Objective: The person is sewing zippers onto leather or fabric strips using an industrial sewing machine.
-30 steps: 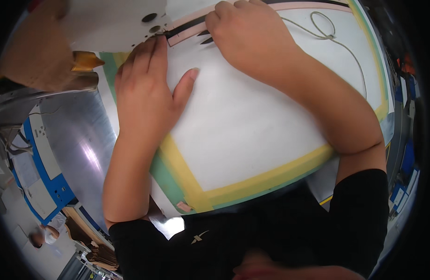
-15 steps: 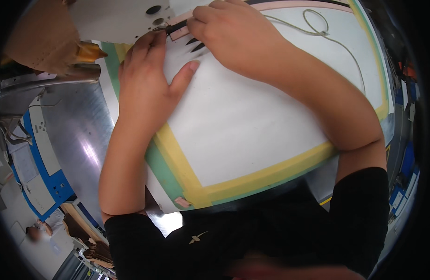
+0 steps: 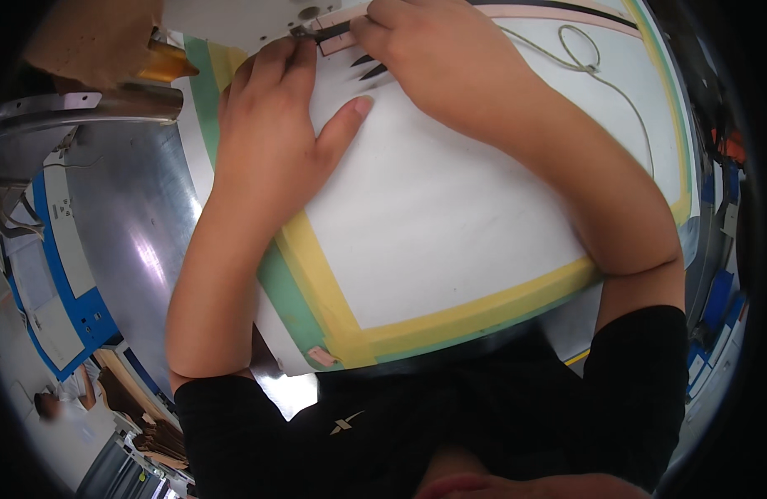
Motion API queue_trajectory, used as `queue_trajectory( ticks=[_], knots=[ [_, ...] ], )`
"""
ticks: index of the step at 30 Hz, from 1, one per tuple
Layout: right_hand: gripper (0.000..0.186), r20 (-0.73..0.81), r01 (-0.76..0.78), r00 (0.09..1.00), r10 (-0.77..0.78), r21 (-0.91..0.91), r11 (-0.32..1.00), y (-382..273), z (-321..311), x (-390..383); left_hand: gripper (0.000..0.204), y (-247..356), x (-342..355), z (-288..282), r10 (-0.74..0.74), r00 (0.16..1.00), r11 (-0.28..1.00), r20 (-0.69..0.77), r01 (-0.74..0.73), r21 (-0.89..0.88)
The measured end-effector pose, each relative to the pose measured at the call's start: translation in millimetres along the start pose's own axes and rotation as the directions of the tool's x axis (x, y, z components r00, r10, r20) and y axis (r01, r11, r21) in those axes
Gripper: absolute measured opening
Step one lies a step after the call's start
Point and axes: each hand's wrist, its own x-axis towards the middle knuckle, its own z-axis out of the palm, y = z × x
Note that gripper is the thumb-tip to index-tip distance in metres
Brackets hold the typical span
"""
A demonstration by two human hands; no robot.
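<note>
A narrow black strip (image 3: 335, 32) lies along a pink strip (image 3: 338, 44) at the top of the white sheet (image 3: 450, 224). My right hand (image 3: 437, 66) is closed on the black strip, fingers curled over it. Two dark pointed tips (image 3: 373, 72) stick out beneath that hand; the rest of that tool is hidden. My left hand (image 3: 271, 125) lies flat beside the strips' left end, fingers stretched together and thumb spread away. Its fingertips are by a small metal part (image 3: 300, 32) under the pale machine head (image 3: 225, 17).
Yellow tape (image 3: 475, 303) and a green border (image 3: 284, 283) edge the sheet. A looped cord (image 3: 579, 62) lies at the upper right. Left are a metal tube (image 3: 134, 106), a shiny metal surface (image 3: 134, 191) and a blue-edged panel (image 3: 88, 320). Another person (image 3: 63, 407) is farther off, lower left.
The view has shifted slightly, so the hands and machine head appear a little higher and farther right. Both hands keep nearly the same pose at the strips.
</note>
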Motion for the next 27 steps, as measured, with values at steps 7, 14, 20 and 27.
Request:
queue_trajectory(
  ticks=[7,14,20,27],
  knots=[
    [0.020,0.011,-0.006,1.000,0.006,-0.025,1.000,1.0,2.6,-0.6,0.064,-0.1,2.3,-1.7,0.036,0.999,0.999,-0.018,-0.036,0.023],
    [0.021,-0.012,-0.022,1.000,0.023,0.012,1.000,-5.1,2.8,-2.2,0.064,-0.2,-3.1,1.0,0.014,1.000,1.000,-0.004,-0.014,0.013],
    [0.023,0.032,-0.030,0.999,0.030,0.000,1.000,-6.8,2.1,-1.9,0.063,-0.9,-2.9,2.4,0.026,0.999,0.999,-0.030,-0.025,0.023],
    [0.029,0.036,-0.064,0.997,0.064,0.006,0.998,-7.1,0.5,-3.2,0.061,-1.7,-4.9,1.8,0.011,1.000,1.000,-0.023,-0.011,0.012]
  ],
)
